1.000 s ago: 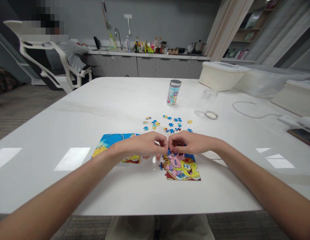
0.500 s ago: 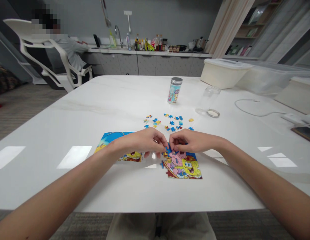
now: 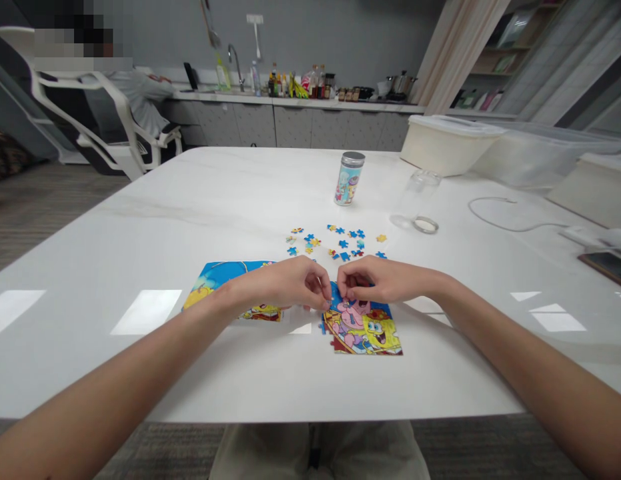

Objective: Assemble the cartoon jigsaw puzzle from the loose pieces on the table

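A partly assembled jigsaw puzzle (image 3: pixel 365 327) with a pink and a yellow cartoon figure lies in front of me, its left edge uneven. My left hand (image 3: pixel 307 283) is at its upper left, thumb and fingers pinched at a blue puzzle piece (image 3: pixel 335 292) at the edge. From above, my right hand (image 3: pixel 370 279) presses closed fingertips onto the puzzle's upper part, covering some of it. Under my left forearm is a picture sheet (image 3: pixel 223 272) in blue and yellow, partly hidden. Several loose puzzle pieces (image 3: pixel 343 245) are scattered just beyond my hands.
A cartoon-printed can (image 3: pixel 348 179) with a silver lid stands farther back. Right of it are a clear jar (image 3: pixel 417 197) lying tilted, a round lid (image 3: pixel 425 225), a white cable (image 3: pixel 495 220) and plastic bins (image 3: pixel 450 143). A person (image 3: pixel 140 97) sits at the far left.
The blue piece at my left fingertips has settled level against the puzzle's upper left edge. My hands have barely moved; the whole view has shifted slightly.
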### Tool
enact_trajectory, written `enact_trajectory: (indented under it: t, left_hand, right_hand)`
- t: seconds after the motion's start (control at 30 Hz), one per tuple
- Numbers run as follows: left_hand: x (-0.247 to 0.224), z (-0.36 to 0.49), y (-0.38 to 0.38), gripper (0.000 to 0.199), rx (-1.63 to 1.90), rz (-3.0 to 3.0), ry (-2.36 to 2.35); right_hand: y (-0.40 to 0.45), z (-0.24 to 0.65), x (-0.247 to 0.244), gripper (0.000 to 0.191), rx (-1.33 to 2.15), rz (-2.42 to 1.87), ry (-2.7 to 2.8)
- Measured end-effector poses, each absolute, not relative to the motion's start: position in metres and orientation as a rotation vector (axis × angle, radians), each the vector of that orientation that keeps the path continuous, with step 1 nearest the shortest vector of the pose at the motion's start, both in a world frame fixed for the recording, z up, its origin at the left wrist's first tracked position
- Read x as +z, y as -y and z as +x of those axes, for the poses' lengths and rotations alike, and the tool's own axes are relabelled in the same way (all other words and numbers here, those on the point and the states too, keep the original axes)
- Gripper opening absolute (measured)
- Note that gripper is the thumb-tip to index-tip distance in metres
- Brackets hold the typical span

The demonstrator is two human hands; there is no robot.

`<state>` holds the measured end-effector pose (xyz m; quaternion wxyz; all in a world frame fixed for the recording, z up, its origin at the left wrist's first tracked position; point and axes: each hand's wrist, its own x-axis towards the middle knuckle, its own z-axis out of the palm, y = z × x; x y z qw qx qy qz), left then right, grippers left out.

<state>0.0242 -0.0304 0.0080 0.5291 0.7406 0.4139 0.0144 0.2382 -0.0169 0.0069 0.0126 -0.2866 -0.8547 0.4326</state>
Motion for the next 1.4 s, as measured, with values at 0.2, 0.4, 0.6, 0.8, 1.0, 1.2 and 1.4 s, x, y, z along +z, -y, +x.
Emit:
enact_trajectory:
  t: [0.2, 0.4, 0.6, 0.8, 1.0, 1.2, 1.4]
  left_hand:
    - [0.006, 0.025, 0.031, 0.013, 0.069, 1.804, -1.007]
    - [0.004, 0.025, 0.031, 0.015, 0.083, 1.884, -0.997]
    - [0.008, 0.028, 0.036, 0.011, 0.072, 2.009, -1.099]
    - [0.008, 0.027, 0.035, 0.012, 0.064, 1.959, -1.088]
    - [0.006, 0.022, 0.03, 0.019, 0.044, 1.85, -1.097]
    - [0.004, 0.021, 0.027, 0.021, 0.038, 1.877, -1.093]
    - [0.006, 0.024, 0.029, 0.018, 0.037, 1.921, -1.107]
  right_hand:
    - [0.017, 0.238, 0.008, 0.006, 1.344, -0.902, 2.671]
    - [0.017, 0.239, 0.008, 0.006, 1.347, -0.901, 2.67]
    - [0.017, 0.239, 0.007, 0.005, 1.354, -0.889, 2.67]
    - [0.017, 0.239, 0.006, 0.005, 1.366, -0.889, 2.655]
    - [0.011, 0.241, 0.007, 0.004, 1.336, -0.925, 2.34]
    - [-0.014, 0.262, -0.001, 0.014, 0.502, -1.451, 2.125]
    - [-0.034, 0.296, -0.01, 0.03, 0.087, -1.825, 2.285]
